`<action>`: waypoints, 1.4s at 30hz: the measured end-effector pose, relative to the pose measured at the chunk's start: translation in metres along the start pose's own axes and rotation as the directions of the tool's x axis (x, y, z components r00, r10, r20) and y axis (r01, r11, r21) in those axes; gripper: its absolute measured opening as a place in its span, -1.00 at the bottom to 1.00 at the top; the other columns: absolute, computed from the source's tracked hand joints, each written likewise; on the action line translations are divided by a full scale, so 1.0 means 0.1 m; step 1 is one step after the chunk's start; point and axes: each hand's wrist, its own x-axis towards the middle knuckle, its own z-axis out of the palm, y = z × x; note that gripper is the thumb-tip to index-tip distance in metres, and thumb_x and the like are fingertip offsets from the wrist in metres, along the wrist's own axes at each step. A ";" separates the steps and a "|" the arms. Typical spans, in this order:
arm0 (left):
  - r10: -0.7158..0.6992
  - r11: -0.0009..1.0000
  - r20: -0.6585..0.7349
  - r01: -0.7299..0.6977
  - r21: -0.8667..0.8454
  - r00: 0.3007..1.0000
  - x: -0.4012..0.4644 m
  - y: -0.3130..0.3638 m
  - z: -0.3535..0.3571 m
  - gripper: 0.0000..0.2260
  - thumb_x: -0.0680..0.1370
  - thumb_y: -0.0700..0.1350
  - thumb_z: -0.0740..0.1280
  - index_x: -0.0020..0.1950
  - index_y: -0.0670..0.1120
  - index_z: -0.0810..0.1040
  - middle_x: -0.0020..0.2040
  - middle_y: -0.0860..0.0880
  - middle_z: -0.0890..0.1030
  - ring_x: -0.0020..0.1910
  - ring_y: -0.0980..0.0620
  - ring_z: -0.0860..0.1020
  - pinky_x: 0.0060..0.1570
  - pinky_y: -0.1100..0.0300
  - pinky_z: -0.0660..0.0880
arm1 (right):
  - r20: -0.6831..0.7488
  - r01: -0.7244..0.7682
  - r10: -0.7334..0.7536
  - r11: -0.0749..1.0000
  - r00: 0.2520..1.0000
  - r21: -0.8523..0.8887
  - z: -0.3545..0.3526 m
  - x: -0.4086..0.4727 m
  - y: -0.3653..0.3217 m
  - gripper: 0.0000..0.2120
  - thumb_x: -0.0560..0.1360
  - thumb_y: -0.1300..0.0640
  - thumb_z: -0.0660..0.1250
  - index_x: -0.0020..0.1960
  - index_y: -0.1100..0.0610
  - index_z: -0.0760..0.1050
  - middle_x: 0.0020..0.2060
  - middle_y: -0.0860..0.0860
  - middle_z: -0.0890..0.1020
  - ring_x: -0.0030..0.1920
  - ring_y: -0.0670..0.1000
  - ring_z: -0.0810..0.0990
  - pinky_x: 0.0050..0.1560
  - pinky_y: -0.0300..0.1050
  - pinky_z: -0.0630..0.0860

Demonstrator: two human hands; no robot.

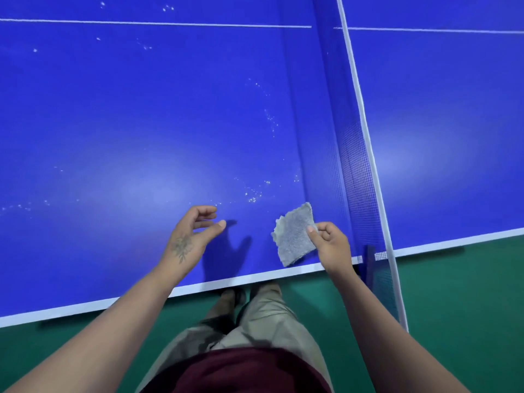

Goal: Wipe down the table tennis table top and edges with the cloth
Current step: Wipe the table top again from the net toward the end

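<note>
The right hand (329, 245) pinches a small grey fuzzy cloth (295, 235) by its edge beside the net (354, 154), above the blue tabletop (141, 123); it looks soft, light and floppy, better bunched in the palm. The left hand (192, 234) hovers loosely curled, holding nothing.

Hidden and cropped regions, head view.
My right fingers (326, 232) cover one corner of the cloth (295, 236); the desk (141, 123) runs past three edges; my feet (249, 290) sit half under its rim.

Blue table tennis table (141, 109), speckled with white droplets (252, 195), bears a net (354, 154).
</note>
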 end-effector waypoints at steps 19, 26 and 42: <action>0.513 0.642 -0.094 -0.309 0.701 0.853 2.03 0.30 0.95 -0.42 0.65 0.18 0.30 0.59 -0.08 0.38 0.63 -0.09 0.34 0.66 -0.12 0.21 0.64 -0.15 0.14 | 0.083 0.378 -0.483 0.556 0.872 -0.741 0.55 0.39 0.74 -0.32 0.74 -0.08 0.20 0.73 0.23 0.09 0.74 0.09 0.07 0.74 0.13 0.01 0.68 0.27 0.13; 0.544 0.406 -0.074 -0.184 0.895 0.836 2.49 0.29 1.08 -0.32 0.74 0.27 0.00 0.76 -0.07 0.01 0.76 -0.12 0.00 0.74 -0.13 -0.08 0.69 -0.21 -0.10 | 0.051 0.340 -0.472 0.552 0.880 -0.761 0.38 0.79 0.76 -0.30 0.74 -0.12 0.09 0.74 0.21 0.01 0.75 0.06 0.00 0.74 0.12 -0.04 0.70 0.28 0.02; 0.539 0.301 -0.076 -0.108 0.947 0.839 2.59 0.22 1.08 -0.41 0.76 0.09 -0.05 0.75 -0.11 -0.02 0.76 -0.11 -0.04 0.74 -0.12 -0.10 0.69 -0.20 -0.09 | 0.068 0.309 -0.484 0.439 0.872 -0.844 1.20 1.61 -0.40 -0.34 0.78 -0.17 -0.07 0.76 0.13 -0.08 0.75 0.12 -0.11 0.72 0.31 -0.21 0.63 0.44 -0.05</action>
